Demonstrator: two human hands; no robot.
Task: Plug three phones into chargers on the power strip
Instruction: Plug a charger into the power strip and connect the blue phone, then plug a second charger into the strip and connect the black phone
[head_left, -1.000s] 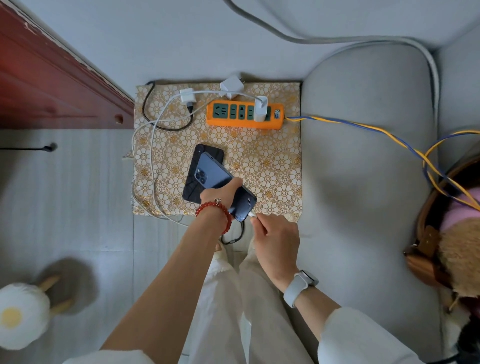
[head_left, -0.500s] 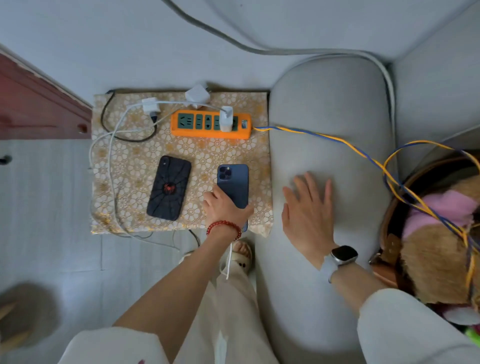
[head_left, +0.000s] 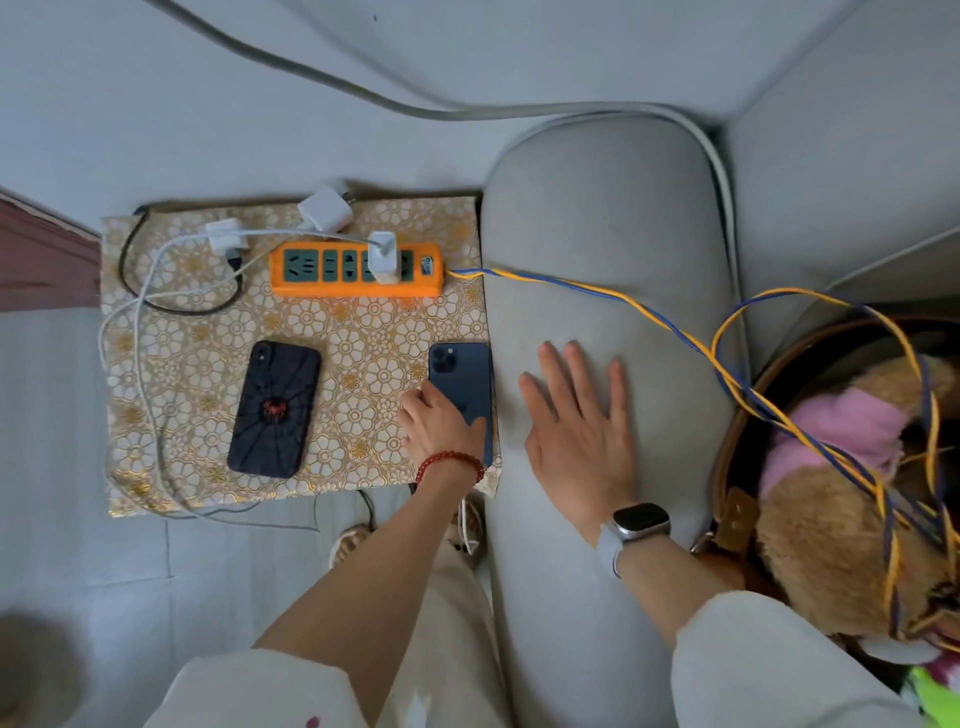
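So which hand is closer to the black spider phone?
Left. The left hand rests on the blue phone beside the spider phone; the right hand lies farther away on the sofa arm.

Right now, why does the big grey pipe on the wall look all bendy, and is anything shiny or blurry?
In the head view, the wide lens curves the grey pipe and bulges the grey sofa arm; light is soft with faint shadows; the gold-flowered cloth glints slightly; the dark blue phone under the left hand stays sharp, corners blur.
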